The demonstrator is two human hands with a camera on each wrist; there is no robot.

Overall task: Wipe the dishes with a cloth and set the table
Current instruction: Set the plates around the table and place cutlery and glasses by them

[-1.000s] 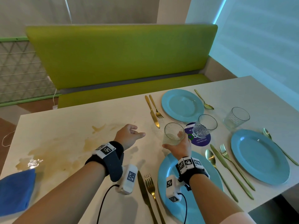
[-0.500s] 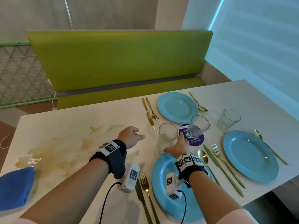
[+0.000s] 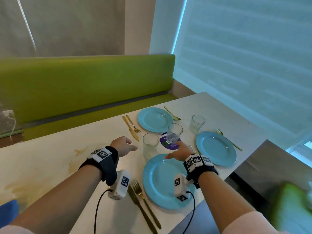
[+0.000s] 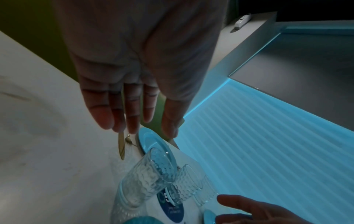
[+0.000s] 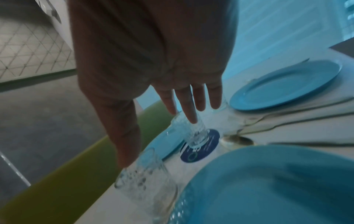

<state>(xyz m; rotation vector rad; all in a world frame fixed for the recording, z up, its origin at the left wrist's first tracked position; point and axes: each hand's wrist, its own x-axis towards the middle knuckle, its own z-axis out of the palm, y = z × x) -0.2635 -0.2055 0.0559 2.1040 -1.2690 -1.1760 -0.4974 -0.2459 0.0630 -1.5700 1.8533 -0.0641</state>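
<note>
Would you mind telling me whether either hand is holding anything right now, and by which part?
Nothing is held. The left hand and right hand are both open above the table, near the glass.

Green bench (image 3: pixel 87 88) set behind table; pale blind (image 3: pixel 244 56) at right; purple round coaster (image 3: pixel 164 144) on tabletop.

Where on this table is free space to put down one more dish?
The bare table left of the near knife and far knife is stained but free. Around the purple coaster, glasses and plates crowd together.
</note>
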